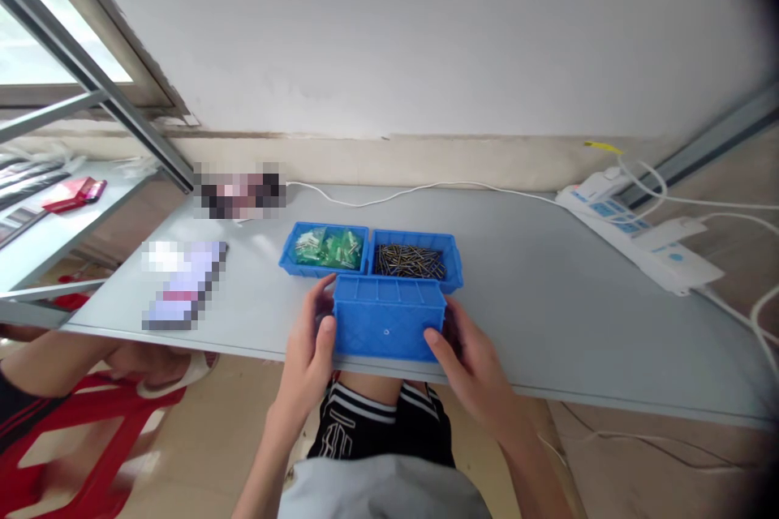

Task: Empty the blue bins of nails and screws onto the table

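Note:
A blue plastic bin (pixel 388 327) is tipped on its side at the near edge of the grey table (pixel 548 300), its ribbed bottom facing me. My left hand (pixel 309 357) grips its left end and my right hand (pixel 471 365) grips its right end, thumbs on the face. Right behind it stand two more blue bins: the left bin (pixel 292 258) holds green and clear small parts, the right bin (pixel 454 268) holds dark metal pins.
A white power strip (pixel 633 235) with cables lies at the table's right. Blurred items (pixel 182 284) lie on the left of the table. Another person's leg rests on a red stool (pixel 91 430) at the lower left. A shelf with red items (pixel 73 193) stands at far left.

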Available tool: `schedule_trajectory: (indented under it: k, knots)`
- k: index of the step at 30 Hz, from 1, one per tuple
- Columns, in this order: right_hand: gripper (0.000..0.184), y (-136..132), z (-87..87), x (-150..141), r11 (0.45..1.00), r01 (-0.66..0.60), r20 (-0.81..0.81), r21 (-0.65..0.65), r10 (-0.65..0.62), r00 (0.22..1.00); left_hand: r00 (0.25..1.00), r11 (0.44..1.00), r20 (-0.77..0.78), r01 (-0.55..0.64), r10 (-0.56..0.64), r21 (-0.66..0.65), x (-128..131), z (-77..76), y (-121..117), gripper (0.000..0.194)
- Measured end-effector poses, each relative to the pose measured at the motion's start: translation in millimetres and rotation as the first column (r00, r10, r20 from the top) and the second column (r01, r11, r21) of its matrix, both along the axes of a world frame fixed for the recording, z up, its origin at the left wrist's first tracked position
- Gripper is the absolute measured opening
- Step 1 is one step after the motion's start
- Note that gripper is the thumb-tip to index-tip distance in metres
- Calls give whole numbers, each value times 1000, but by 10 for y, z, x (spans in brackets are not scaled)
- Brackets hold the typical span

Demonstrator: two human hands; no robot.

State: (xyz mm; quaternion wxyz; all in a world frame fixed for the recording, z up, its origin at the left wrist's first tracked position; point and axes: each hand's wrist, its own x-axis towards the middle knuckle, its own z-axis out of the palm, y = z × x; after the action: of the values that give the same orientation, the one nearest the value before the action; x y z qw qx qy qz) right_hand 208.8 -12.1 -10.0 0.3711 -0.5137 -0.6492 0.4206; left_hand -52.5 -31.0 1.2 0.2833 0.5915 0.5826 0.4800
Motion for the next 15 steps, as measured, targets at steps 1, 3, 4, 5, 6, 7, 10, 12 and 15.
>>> schedule_trajectory:
  k: [1, 3, 4, 5, 6, 7, 10, 12, 15]
  knots:
    - [57, 1, 9, -3, 1000, 3, 2, 3, -3, 1000, 1000, 1000, -17, -9, 9, 17, 5, -20, -33, 58]
    - [56, -2, 24, -10, 1000, 17, 8, 15, -17, 1000, 998, 999, -62, -20, 23, 50, 11, -70, -114, 61]
    - [55, -6, 30, -13, 999, 23, 10, 24, -23, 1000, 996, 998, -86, -18, 24, 61, 9, -97, -157, 64]
    - [54, -9, 35, -17, 999, 28, 12, 33, -28, 1000, 993, 998, -114, -9, 16, 67, 5, -122, -196, 69]
    - [54, -10, 39, -22, 999, 29, 14, 40, -30, 999, 988, 998, -151, 8, 3, 70, -1, -142, -229, 75]
    - [54, -11, 43, -26, 999, 26, 14, 45, -26, 1000, 980, 997, -198, 25, -10, 69, -8, -157, -253, 83]
    - [54, -4, 52, -37, 999, 5, -17, 43, -4, 1000, 933, 997, -358, 45, -20, 63, -24, -175, -262, 101]
    - [52, 1, 55, -42, 999, 2, -41, 33, -1, 999, 900, 996, -437, 34, 3, 77, -24, -180, -234, 103]
    - [53, 2, 56, -47, 1000, 16, -29, 26, -16, 999, 854, 992, -518, 23, 46, 126, -16, -203, -198, 102]
